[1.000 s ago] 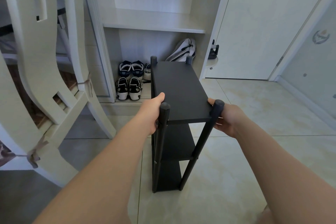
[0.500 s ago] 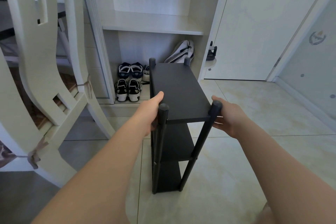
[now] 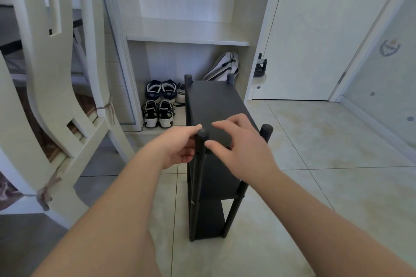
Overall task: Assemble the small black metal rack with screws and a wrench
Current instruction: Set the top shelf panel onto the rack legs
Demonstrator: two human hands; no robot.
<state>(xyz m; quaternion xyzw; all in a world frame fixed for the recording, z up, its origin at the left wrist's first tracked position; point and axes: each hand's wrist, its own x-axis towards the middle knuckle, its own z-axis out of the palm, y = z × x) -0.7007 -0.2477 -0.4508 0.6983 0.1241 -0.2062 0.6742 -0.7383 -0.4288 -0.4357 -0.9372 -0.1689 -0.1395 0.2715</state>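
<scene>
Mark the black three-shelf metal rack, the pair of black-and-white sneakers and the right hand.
black three-shelf metal rack [image 3: 216, 101]: head view, bare top shelf.
pair of black-and-white sneakers [image 3: 150, 117]: head view, left shoe's upper.
right hand [image 3: 243, 148]: head view, back of the hand.

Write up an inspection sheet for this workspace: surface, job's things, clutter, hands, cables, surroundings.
Surface: tiled floor, with the rack standing on it.
Job's things: black rack upright, shelves fitted; wrench and loose screws, nothing seen.
Clutter: shoes and a bag in the bottom bay of the cabinet.
Hands: left hand grips the near left post; right hand open above the rack's top.
Cables: nothing seen.
Surroundings: white chair at left, closed door at right.
</scene>
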